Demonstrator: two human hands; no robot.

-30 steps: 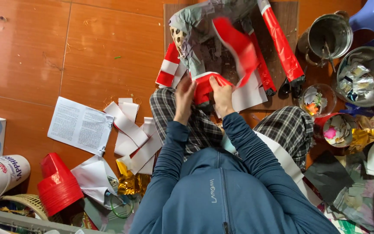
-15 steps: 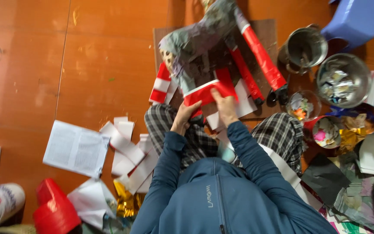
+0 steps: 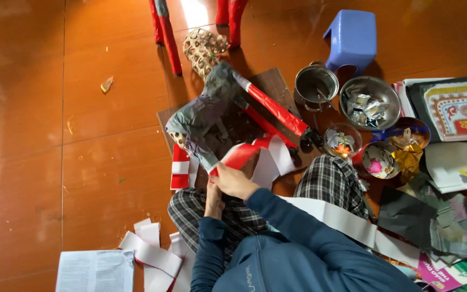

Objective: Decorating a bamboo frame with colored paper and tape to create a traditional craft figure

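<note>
A home craft spot: tiled floor [image 3: 39, 162], plastic stool [image 3: 352, 38], paper scraps [image 3: 152, 251].

red-white paper strip [image 3: 255, 154] | curled | held against grey papier-mâché figure [image 3: 212, 116]

One blue stool [image 3: 352, 37], one steel pot [image 3: 315, 85], four bowls [image 3: 369, 101] — and one printed sheet [image 3: 95, 270].

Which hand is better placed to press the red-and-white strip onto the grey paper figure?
Right, probably. The right hand grips the red-and-white strip beside the grey paper figure. The left hand sits lower by the lap, partly hidden; its grip is unclear.
</note>
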